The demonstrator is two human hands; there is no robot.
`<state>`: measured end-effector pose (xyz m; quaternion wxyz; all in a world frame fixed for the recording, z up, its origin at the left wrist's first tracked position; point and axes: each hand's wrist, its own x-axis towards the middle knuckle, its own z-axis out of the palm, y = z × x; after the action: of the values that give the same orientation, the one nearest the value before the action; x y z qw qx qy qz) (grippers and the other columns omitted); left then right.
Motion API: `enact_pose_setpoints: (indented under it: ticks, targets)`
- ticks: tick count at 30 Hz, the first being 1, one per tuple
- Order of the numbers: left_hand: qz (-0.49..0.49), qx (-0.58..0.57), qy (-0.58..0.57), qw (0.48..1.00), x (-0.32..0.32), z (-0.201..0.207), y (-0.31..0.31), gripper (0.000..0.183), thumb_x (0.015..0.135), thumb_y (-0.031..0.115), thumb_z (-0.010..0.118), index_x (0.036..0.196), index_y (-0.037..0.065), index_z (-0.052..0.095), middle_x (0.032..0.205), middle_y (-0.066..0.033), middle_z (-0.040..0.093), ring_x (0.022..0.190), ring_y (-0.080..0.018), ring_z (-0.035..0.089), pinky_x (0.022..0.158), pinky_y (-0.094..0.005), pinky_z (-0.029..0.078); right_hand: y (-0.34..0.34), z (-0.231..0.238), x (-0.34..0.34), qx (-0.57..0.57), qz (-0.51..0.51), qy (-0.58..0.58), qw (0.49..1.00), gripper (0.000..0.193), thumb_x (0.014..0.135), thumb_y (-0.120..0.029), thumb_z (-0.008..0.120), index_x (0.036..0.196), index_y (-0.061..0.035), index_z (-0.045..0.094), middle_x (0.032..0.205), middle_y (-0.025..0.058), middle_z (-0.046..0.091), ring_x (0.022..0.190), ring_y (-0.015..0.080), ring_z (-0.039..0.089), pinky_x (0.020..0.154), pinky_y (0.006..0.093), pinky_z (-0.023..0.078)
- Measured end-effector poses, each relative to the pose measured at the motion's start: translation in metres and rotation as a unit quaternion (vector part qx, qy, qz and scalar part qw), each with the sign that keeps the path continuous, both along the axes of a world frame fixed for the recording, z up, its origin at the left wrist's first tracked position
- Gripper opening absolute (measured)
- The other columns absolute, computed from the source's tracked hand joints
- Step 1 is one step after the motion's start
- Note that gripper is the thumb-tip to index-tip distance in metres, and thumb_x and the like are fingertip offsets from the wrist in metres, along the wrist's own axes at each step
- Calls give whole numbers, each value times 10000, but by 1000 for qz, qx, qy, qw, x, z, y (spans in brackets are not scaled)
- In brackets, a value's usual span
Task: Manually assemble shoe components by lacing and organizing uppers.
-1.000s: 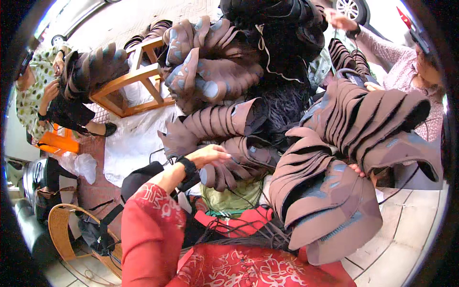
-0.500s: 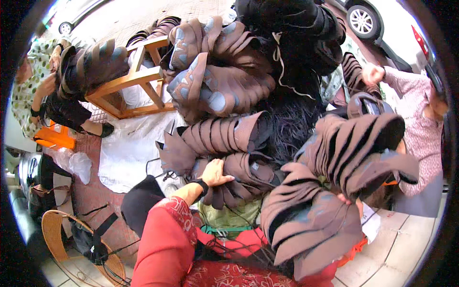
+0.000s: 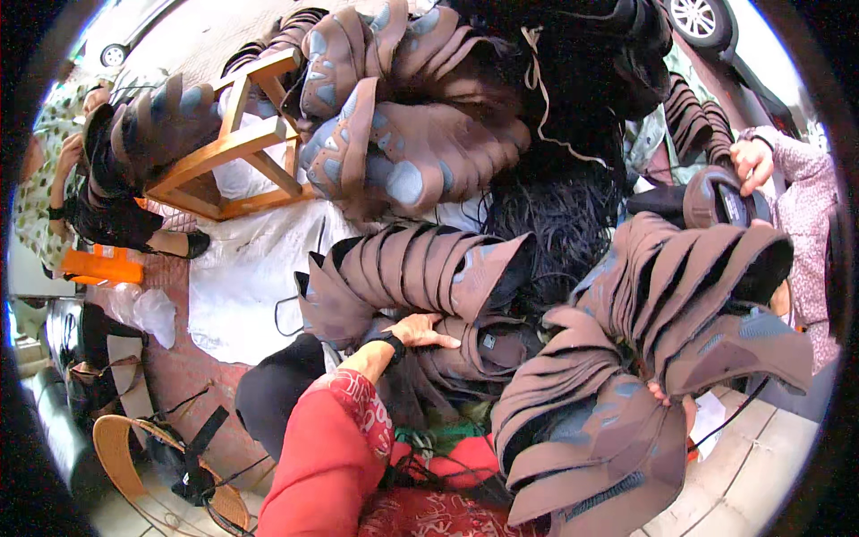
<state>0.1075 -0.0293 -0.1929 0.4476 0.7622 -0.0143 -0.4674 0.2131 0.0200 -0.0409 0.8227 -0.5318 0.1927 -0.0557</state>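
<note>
A brown stack (image 3: 458,360) is being touched by the open left hand (image 3: 419,331), a near-right bundle (image 3: 622,438) gripped by the right hand (image 3: 659,394).

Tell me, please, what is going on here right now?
The left hand rests on a stack of nested brown pieces, while the right hand, mostly hidden, holds the edge of a larger brown bundle. Over on the right, a co-worker's hand is at a dark brown piece. At the far left, another person is beside a similar stack. More brown stacks lie beyond, next to a wooden frame.
</note>
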Motion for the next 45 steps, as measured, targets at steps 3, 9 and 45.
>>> enact_pose_setpoints:
  ticks: [3, 9, 45]
  targets:
    - [62, 0, -35, 997, -66, -20, 48, 952, 582, 625, 623, 1281, 41, 346, 1281, -204, 377, 1216, -305, 328, 1001, -356, 260, -225, 12, -100, -9, 81, 32, 996, 282, 852, -251, 415, 847, 3, 537, 790, 84, 565, 811, 171, 519, 795, 281, 389]
    - [-22, 128, -101, 986, -22, 11, 47, 656, 664, 562, 591, 1004, 1, 576, 940, -206, 593, 900, -322, 564, 782, -369, 436, -437, 73, -145, -97, 115, 31, 988, 284, 852, -254, 414, 842, 3, 535, 791, 84, 564, 810, 172, 517, 799, 283, 386]
    - [672, -211, -327, 629, -128, 193, 187, 522, 715, -15, 541, 1219, 59, 426, 803, -37, 476, 705, -150, 451, 661, -264, 417, -234, 145, -160, -381, 247, -32, 890, 295, 798, -225, 499, 664, 30, 558, 595, 55, 535, 572, 160, 483, 568, 324, 389]
